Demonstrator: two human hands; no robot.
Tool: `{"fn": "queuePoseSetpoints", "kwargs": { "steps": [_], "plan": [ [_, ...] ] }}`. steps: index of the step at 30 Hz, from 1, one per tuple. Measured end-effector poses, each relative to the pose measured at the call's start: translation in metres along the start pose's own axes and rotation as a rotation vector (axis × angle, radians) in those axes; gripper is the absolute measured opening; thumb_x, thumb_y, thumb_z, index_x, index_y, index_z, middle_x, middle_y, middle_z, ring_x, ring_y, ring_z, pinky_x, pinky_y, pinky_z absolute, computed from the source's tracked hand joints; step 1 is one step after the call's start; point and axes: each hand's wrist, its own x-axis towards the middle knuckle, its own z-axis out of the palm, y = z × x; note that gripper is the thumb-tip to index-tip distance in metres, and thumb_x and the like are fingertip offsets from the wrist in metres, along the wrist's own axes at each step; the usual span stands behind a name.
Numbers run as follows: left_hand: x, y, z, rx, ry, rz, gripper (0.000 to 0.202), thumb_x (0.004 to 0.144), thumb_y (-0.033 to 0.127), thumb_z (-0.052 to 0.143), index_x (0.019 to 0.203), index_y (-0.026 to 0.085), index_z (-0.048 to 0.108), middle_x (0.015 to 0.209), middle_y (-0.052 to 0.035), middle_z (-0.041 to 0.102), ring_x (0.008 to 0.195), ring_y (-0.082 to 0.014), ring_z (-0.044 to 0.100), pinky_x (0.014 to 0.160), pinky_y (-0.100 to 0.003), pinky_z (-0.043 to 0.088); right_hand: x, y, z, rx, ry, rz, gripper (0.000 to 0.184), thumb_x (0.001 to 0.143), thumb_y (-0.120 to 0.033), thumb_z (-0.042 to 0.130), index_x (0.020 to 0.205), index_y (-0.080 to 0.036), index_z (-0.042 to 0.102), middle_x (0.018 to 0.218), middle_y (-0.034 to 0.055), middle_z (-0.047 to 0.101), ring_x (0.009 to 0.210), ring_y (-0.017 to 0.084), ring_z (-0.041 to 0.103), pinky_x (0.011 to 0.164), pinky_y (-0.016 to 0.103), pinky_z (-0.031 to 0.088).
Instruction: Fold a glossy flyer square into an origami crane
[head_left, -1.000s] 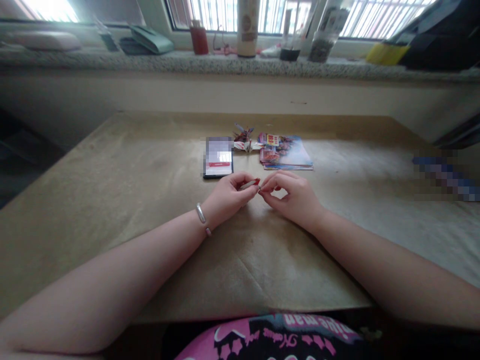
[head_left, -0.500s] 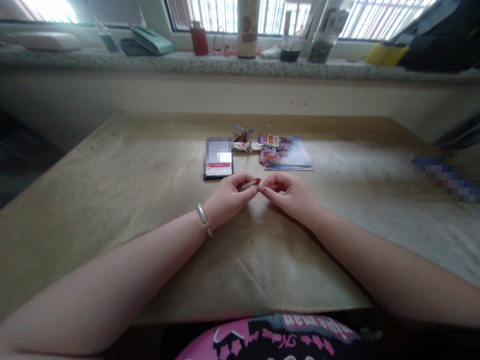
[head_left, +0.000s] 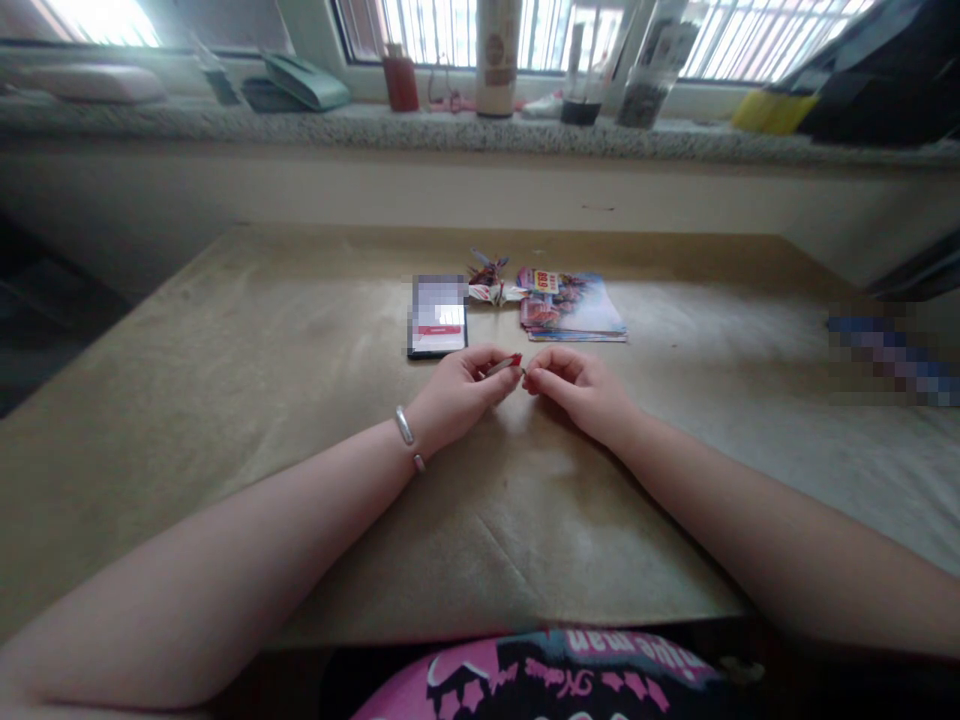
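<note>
My left hand (head_left: pixel 466 392) is closed, pinching a small folded piece of paper (head_left: pixel 504 366), whitish with a red tip, most of it hidden by my fingers. Opposite it, my right hand (head_left: pixel 571 385) has thumb and forefinger pressed together at the right end of the same paper, where a tiny bit shows between the two hands. Beyond the hands stand folded paper cranes (head_left: pixel 491 292), one whitish and one in dark mixed colours. To their right lies a stack of printed colour sheets (head_left: pixel 581 305). A phone or tablet (head_left: pixel 437 353) with its screen lit lies just past my left hand.
A tan cloth covers the table (head_left: pixel 300 330). At the right edge is a blurred blue-and-pink item (head_left: pixel 892 358). The stone windowsill (head_left: pixel 420 130) behind holds a red bottle (head_left: pixel 400 80), a tall cream bottle (head_left: pixel 496 60), a green case (head_left: pixel 307 82) and a yellow object (head_left: pixel 772 110).
My right hand's fingertips have shifted slightly right and curled more, so a small gap shows between the hands. My left hand stays almost in place.
</note>
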Motion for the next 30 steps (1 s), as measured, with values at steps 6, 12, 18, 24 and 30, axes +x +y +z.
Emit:
{"fn": "queuePoseSetpoints", "kwargs": {
  "steps": [6,12,18,24,30],
  "plan": [
    [-0.001,0.001,0.000,-0.001,0.030,-0.005,0.029,0.069,0.040,0.067,0.078,0.014,0.060,0.061,0.0045,0.049,0.055,-0.0067,0.041,0.051,-0.020,0.031,0.001,0.003,0.002,-0.060,0.023,0.019,0.022,0.074,-0.039,0.063,0.071,-0.020,0.053,0.062,-0.0036,0.052,0.056,0.010,0.045,0.053,0.025,0.035],
    [0.000,0.001,-0.001,0.098,0.052,0.053,0.022,0.071,0.035,0.065,0.077,0.015,0.061,0.062,0.0047,0.051,0.056,-0.0069,0.041,0.054,-0.019,0.033,0.002,0.004,0.003,-0.051,0.004,-0.026,0.022,0.076,-0.040,0.062,0.071,-0.020,0.053,0.062,-0.0031,0.049,0.060,0.011,0.044,0.054,0.025,0.034],
    [0.000,0.004,-0.003,0.052,0.078,0.066,0.032,0.070,0.045,0.071,0.069,0.014,0.061,0.063,0.0021,0.055,0.058,-0.0084,0.048,0.057,-0.021,0.039,0.002,0.005,0.002,-0.085,0.000,-0.021,0.022,0.077,-0.040,0.061,0.075,-0.020,0.054,0.067,-0.0019,0.053,0.059,0.011,0.046,0.054,0.025,0.036],
    [0.001,0.005,-0.005,0.025,0.034,0.057,0.032,0.072,0.043,0.072,0.070,0.013,0.064,0.060,0.0019,0.056,0.058,-0.0082,0.048,0.057,-0.020,0.040,0.001,0.002,0.002,-0.261,0.011,-0.010,0.018,0.075,-0.036,0.065,0.080,-0.019,0.060,0.063,-0.0048,0.050,0.050,0.007,0.037,0.048,0.023,0.030],
    [0.003,-0.005,-0.005,-0.100,0.001,0.041,0.044,0.071,0.039,0.073,0.106,0.014,0.064,0.083,-0.0027,0.068,0.071,-0.0112,0.061,0.068,-0.023,0.048,0.003,0.006,0.000,-0.192,0.067,-0.020,0.017,0.077,-0.034,0.061,0.073,-0.019,0.054,0.064,-0.0039,0.050,0.055,0.009,0.041,0.052,0.024,0.031]
  ]
}}
